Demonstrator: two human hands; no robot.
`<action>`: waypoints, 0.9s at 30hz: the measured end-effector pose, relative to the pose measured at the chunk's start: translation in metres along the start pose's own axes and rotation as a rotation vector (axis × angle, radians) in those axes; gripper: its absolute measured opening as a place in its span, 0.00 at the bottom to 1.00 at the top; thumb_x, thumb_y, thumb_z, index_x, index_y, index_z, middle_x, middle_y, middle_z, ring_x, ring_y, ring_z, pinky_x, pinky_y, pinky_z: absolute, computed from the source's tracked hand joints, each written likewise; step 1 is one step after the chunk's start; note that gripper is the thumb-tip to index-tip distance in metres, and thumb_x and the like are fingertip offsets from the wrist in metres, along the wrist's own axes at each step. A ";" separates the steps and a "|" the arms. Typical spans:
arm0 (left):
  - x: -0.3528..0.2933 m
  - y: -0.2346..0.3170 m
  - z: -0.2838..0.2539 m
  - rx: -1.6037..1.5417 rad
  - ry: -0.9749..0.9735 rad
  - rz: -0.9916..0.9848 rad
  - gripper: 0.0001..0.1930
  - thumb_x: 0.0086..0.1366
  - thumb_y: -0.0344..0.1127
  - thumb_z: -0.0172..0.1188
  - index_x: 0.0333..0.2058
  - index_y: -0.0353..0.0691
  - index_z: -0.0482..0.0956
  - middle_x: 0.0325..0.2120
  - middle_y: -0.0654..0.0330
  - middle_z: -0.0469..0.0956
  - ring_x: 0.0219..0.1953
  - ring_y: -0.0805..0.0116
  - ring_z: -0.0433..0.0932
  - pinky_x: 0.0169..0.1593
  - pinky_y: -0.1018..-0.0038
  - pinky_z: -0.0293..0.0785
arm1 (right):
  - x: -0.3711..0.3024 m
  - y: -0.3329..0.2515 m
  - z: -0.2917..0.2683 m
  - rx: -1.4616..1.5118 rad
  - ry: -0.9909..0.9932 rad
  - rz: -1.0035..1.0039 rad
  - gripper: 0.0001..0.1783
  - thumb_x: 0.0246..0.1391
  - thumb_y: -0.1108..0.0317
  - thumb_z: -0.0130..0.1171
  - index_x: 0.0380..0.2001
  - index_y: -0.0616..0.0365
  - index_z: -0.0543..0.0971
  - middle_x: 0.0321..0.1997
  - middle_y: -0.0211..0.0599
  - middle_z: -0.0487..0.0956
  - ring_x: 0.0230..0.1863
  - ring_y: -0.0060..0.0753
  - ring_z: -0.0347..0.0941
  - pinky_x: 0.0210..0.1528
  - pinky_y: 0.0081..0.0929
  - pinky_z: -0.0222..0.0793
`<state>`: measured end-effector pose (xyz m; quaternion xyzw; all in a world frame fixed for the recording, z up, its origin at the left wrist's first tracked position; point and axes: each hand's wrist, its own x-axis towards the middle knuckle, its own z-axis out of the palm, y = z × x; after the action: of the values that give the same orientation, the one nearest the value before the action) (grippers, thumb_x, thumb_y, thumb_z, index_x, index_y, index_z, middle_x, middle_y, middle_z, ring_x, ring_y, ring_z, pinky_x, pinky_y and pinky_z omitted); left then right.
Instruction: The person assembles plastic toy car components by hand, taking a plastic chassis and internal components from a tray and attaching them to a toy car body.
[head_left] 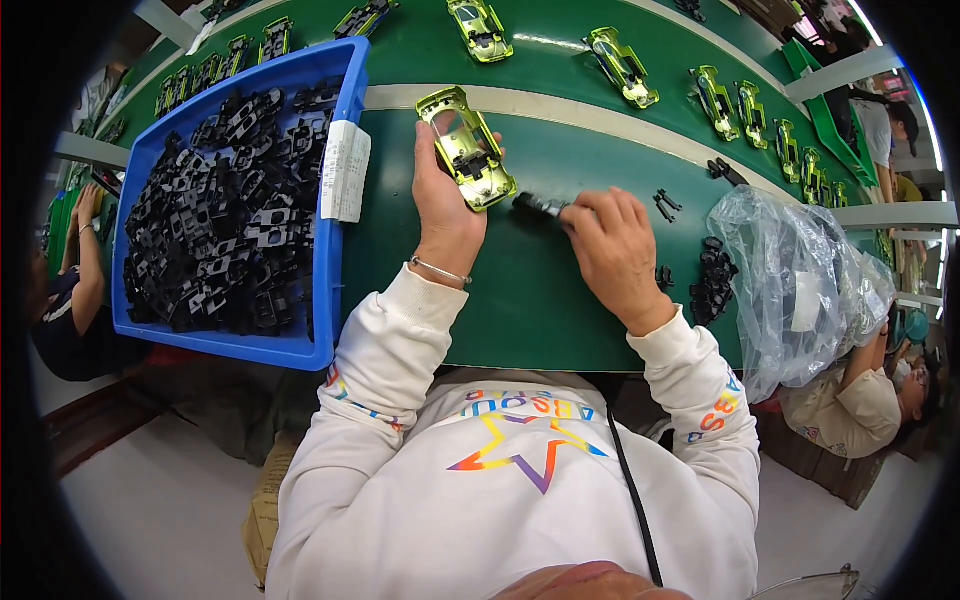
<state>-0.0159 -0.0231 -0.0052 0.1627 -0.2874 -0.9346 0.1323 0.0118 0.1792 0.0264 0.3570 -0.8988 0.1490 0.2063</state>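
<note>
My left hand (448, 205) is wrapped round a shiny yellow-green toy car body (484, 187), whose hollow underside faces up with a black part inside it. Just to its right, my right hand (612, 245) pinches a black plastic part (540, 205) between thumb and fingers. The part is slightly blurred, so its exact kind is unclear, and it is apart from the car body. A few small black pieces (667, 205) lie on the green table beyond my right hand. Nearer my right wrist is a pile of black parts (712, 282).
On the left stands a blue bin (345, 110) heaped with black plastic parts (215, 215); a white label hangs on its rim. A clear plastic bag (800, 280) lies at the right. More green car bodies (622, 68) line the far belt. Other people work at both sides.
</note>
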 end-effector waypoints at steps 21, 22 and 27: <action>0.002 0.000 -0.002 -0.008 0.005 -0.004 0.23 0.77 0.53 0.38 0.51 0.39 0.71 0.46 0.48 0.78 0.44 0.54 0.80 0.48 0.60 0.78 | -0.030 -0.016 -0.005 0.246 -0.061 -0.070 0.28 0.46 0.74 0.70 0.53 0.56 0.77 0.55 0.35 0.80 0.54 0.41 0.76 0.57 0.41 0.68; 0.002 0.000 -0.002 -0.006 0.007 -0.003 0.23 0.77 0.53 0.38 0.51 0.39 0.71 0.46 0.48 0.78 0.44 0.54 0.80 0.48 0.60 0.78 | -0.028 -0.017 -0.005 0.248 -0.062 -0.070 0.28 0.46 0.74 0.70 0.53 0.56 0.77 0.55 0.35 0.80 0.54 0.41 0.76 0.57 0.41 0.68; 0.004 0.002 -0.002 0.001 -0.005 0.002 0.23 0.77 0.53 0.38 0.52 0.39 0.70 0.46 0.48 0.78 0.44 0.54 0.79 0.48 0.60 0.78 | -0.012 -0.015 -0.001 0.228 -0.113 0.071 0.25 0.46 0.71 0.70 0.51 0.54 0.80 0.59 0.39 0.76 0.56 0.43 0.73 0.55 0.39 0.69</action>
<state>-0.0184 -0.0267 -0.0066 0.1601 -0.2881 -0.9348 0.1323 0.0304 0.1762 0.0233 0.3538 -0.8983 0.2371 0.1078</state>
